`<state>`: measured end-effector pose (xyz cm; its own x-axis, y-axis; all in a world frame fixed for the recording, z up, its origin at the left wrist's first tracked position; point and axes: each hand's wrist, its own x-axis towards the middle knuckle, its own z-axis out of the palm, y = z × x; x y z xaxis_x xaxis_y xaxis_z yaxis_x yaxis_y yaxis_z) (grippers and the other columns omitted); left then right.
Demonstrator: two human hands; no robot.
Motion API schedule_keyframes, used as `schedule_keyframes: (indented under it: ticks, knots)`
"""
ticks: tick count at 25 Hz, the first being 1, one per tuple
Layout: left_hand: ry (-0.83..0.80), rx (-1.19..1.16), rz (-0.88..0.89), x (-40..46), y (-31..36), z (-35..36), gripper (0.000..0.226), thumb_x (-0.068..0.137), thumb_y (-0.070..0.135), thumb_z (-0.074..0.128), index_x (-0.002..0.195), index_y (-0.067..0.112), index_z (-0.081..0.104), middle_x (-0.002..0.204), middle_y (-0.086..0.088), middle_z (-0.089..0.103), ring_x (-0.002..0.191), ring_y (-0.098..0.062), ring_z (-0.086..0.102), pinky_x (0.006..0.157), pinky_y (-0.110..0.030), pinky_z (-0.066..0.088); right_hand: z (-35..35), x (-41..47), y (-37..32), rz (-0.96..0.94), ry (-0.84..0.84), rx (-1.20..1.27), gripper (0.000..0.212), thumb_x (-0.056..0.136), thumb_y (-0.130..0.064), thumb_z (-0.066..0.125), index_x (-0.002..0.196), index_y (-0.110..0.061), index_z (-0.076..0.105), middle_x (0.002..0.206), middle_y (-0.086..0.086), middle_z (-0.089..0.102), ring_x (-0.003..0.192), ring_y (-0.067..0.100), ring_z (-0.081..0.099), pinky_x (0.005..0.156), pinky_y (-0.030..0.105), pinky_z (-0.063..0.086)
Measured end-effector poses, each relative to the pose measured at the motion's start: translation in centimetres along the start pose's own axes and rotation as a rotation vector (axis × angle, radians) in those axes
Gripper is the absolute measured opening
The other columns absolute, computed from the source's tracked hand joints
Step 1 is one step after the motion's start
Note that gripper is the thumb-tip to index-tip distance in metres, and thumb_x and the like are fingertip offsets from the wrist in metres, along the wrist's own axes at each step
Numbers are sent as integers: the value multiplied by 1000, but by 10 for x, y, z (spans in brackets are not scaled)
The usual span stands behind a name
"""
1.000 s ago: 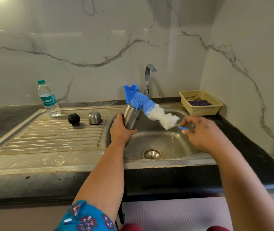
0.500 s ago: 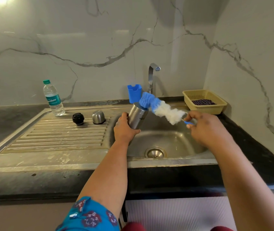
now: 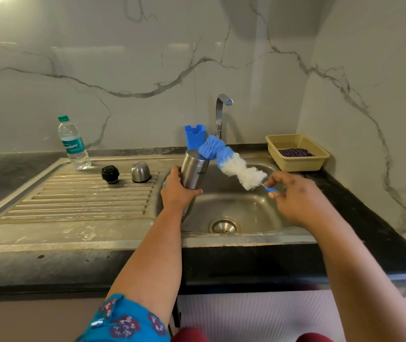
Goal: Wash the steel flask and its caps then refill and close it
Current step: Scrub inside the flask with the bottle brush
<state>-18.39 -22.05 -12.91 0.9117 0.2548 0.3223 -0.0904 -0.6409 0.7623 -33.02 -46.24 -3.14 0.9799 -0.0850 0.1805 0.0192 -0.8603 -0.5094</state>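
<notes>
My left hand (image 3: 176, 193) grips the steel flask (image 3: 194, 169) and holds it tilted over the left side of the sink basin (image 3: 241, 206). My right hand (image 3: 293, 196) pinches the thin blue handle of a bottle brush (image 3: 231, 164) with blue and white bristles. The brush's blue tip sits at the flask's open mouth. A black inner cap (image 3: 110, 174) and a steel outer cap (image 3: 140, 172) stand on the drainboard (image 3: 78, 198) to the left.
A plastic water bottle (image 3: 73, 143) stands at the back left of the drainboard. A tap (image 3: 221, 114) and a blue holder (image 3: 195, 136) are behind the basin. A yellow basket (image 3: 298, 154) with a dark cloth sits on the black counter at the right.
The brush has slid a little along the flask's mouth and my right hand has shifted slightly with the handle. The flask stays in my left hand over the basin.
</notes>
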Motion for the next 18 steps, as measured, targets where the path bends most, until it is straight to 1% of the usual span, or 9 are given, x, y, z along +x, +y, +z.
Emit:
schedule_keyframes:
  ticks: [2, 4, 6, 8, 9, 12, 15, 17, 18]
  knots:
    - [21, -34, -11, 1, -4, -3, 77, 59, 29, 93, 121, 20, 49, 116, -1, 61, 109, -24, 59, 91, -41, 50, -8, 1, 12, 27, 1, 67, 14, 94, -21, 58, 104, -30, 54, 96, -1, 56, 79, 14, 54, 61, 25, 40]
    - [29, -122, -41, 1, 1, -6, 83, 58, 31, 94, 126, 21, 48, 122, -1, 59, 113, -24, 58, 96, -43, 49, -8, 3, 22, 81, 20, 219, 13, 94, -23, 57, 105, -31, 56, 94, 1, 60, 81, 16, 56, 63, 28, 41]
    - [12, -233, -55, 4, 14, -10, 91, 55, 35, 95, 132, 24, 47, 128, 0, 58, 117, -22, 57, 101, -45, 48, -3, 7, 20, 155, 43, 474, 12, 96, -22, 55, 105, -29, 57, 83, 4, 61, 69, 16, 53, 59, 29, 41]
    - [-25, -317, -14, 5, 25, -21, 95, 55, 34, 95, 136, 26, 46, 130, 1, 59, 117, -20, 58, 100, -45, 49, 7, 9, 14, 246, -15, 729, 12, 98, -18, 52, 105, -25, 57, 75, 7, 56, 57, 15, 43, 51, 28, 36]
    - [-45, -340, 3, 5, 27, -30, 96, 56, 32, 96, 137, 26, 46, 130, 2, 59, 115, -19, 59, 99, -42, 50, 13, 11, 10, 275, -57, 797, 12, 98, -16, 50, 106, -23, 56, 73, 8, 54, 54, 14, 40, 48, 27, 33]
    - [-90, -327, 49, 2, 28, -81, 90, 59, 30, 95, 135, 27, 47, 128, 5, 59, 110, -19, 60, 96, -40, 50, 37, 15, -14, 302, -156, 905, 14, 99, -12, 47, 108, -20, 55, 74, 8, 52, 49, 10, 38, 43, 22, 31]
    - [-91, -325, 62, 5, 13, -145, 76, 62, 26, 92, 125, 29, 49, 115, 6, 60, 106, -20, 59, 93, -42, 50, 65, 21, -54, 257, -230, 1094, 16, 100, -10, 45, 112, -15, 54, 72, 7, 50, 43, 7, 35, 40, 20, 30]
    - [-75, -390, 21, 11, -5, -185, 75, 65, 18, 90, 128, 25, 49, 109, 10, 58, 108, -22, 58, 95, -46, 49, 84, 25, -83, 234, -286, 1188, 14, 101, -9, 43, 111, -12, 53, 70, 7, 48, 42, 6, 32, 39, 18, 27]
    - [-60, -418, 5, 13, -15, -204, 76, 64, 17, 89, 129, 22, 50, 111, 8, 60, 111, -25, 59, 98, -50, 49, 94, 27, -100, 231, -304, 1215, 13, 101, -9, 43, 110, -12, 52, 69, 7, 48, 41, 5, 32, 38, 18, 27]
